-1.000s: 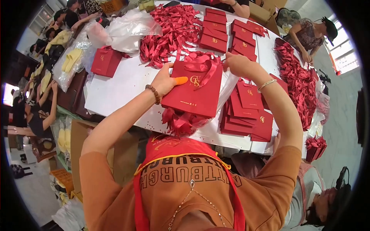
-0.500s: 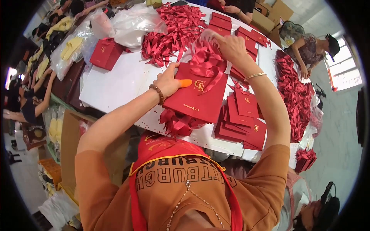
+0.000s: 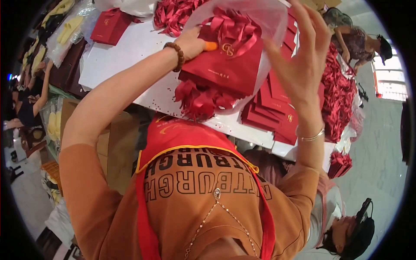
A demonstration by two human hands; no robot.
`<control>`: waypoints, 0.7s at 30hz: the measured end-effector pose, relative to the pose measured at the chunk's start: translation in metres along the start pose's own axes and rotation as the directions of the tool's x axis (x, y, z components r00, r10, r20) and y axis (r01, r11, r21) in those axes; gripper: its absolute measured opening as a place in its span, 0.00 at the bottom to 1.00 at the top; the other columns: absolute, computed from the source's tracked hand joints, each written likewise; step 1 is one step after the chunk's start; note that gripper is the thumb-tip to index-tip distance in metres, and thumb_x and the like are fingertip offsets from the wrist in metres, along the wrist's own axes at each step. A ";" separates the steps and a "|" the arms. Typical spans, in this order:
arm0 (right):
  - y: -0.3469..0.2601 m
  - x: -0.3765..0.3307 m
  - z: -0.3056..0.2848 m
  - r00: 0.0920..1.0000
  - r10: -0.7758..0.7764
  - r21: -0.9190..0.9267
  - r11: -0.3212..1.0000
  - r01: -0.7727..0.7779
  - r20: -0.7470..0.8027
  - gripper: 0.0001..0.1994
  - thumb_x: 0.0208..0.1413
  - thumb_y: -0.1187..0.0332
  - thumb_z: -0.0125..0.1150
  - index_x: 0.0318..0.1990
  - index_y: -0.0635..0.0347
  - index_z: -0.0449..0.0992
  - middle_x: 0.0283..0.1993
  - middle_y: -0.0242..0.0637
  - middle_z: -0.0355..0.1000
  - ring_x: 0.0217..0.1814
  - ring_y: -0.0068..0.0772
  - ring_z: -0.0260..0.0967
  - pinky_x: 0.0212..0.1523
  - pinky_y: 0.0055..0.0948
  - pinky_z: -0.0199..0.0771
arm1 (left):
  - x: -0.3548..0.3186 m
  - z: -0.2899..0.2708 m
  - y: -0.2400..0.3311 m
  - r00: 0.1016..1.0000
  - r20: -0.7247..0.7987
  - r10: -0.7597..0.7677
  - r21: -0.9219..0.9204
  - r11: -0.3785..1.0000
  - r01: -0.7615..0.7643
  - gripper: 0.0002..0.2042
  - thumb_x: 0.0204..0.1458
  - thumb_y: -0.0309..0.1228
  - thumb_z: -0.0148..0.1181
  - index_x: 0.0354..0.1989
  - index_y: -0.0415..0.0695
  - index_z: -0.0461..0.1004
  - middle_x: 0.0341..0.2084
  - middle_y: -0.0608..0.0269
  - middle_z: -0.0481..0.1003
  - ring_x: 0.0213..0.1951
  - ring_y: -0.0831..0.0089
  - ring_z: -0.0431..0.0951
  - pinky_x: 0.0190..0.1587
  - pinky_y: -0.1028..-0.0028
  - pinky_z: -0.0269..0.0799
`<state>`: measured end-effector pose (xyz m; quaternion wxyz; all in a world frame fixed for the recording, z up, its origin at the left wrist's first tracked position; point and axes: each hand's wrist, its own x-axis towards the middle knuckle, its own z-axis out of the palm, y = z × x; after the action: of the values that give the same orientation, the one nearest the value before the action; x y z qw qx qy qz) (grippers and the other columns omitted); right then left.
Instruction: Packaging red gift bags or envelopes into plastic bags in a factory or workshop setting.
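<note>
Your left hand [image 3: 193, 43] grips the red gift box [image 3: 223, 71] by its edge, lifted above the white table [image 3: 130, 52]; your right hand [image 3: 303, 60], fingers spread, pulls the clear plastic bag [image 3: 264, 17] over it. Bow [image 3: 234, 28] already on; bagging looks partly done. Beyond, flat red boxes [image 3: 273, 108] lie stacked, apparently unbagged.
</note>
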<state>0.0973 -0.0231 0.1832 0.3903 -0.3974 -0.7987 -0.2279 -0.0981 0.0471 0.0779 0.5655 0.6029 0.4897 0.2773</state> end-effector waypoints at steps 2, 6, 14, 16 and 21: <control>-0.010 -0.028 0.006 0.973 0.233 -0.015 0.972 -0.232 0.000 0.39 0.37 0.64 0.67 0.59 0.53 0.52 0.47 0.43 0.58 0.42 0.39 0.60 0.44 0.32 0.63 | 0.014 -0.005 -0.019 0.998 -0.056 0.008 0.056 0.998 -0.005 0.27 0.43 0.28 0.61 0.53 0.37 0.60 0.39 0.57 0.72 0.36 0.73 0.75 0.36 0.75 0.73; -0.024 -0.099 0.021 0.727 0.675 0.180 0.705 -0.686 0.127 0.42 0.39 0.58 0.67 0.58 0.60 0.46 0.43 0.46 0.58 0.33 0.33 0.63 0.37 0.28 0.66 | 0.029 -0.009 -0.034 0.994 -0.112 0.018 0.205 0.979 0.006 0.33 0.44 0.30 0.62 0.58 0.35 0.53 0.38 0.54 0.72 0.32 0.74 0.76 0.32 0.76 0.74; -0.096 -0.148 0.023 0.275 0.772 0.654 -0.229 -0.721 0.573 0.16 0.53 0.63 0.55 0.42 0.61 0.59 0.37 0.32 0.61 0.35 0.20 0.59 0.34 0.22 0.63 | -0.008 0.000 0.013 0.993 -0.034 -0.117 -0.039 0.993 0.115 0.33 0.42 0.27 0.63 0.56 0.31 0.54 0.45 0.47 0.68 0.41 0.64 0.73 0.39 0.69 0.73; -0.097 -0.150 0.023 0.282 0.785 0.592 -0.130 -0.796 0.552 0.16 0.52 0.64 0.56 0.42 0.61 0.59 0.38 0.32 0.61 0.36 0.20 0.59 0.34 0.22 0.62 | -0.017 -0.008 0.004 0.997 0.063 0.039 -0.120 0.992 -0.032 0.34 0.42 0.28 0.63 0.57 0.31 0.53 0.45 0.46 0.68 0.41 0.63 0.73 0.39 0.69 0.73; -0.088 -0.156 0.032 0.344 0.801 0.664 -0.087 -0.743 0.490 0.14 0.51 0.74 0.52 0.43 0.63 0.57 0.39 0.37 0.62 0.36 0.23 0.62 0.36 0.25 0.66 | -0.012 0.002 0.030 0.993 0.046 -0.106 0.166 0.981 0.097 0.33 0.42 0.32 0.63 0.55 0.29 0.55 0.45 0.46 0.68 0.41 0.63 0.73 0.41 0.70 0.71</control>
<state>0.0709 -0.1242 0.0337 0.6037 -0.5362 -0.4056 0.4284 -0.0926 0.0387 0.1093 0.5405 0.6288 0.5255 0.1905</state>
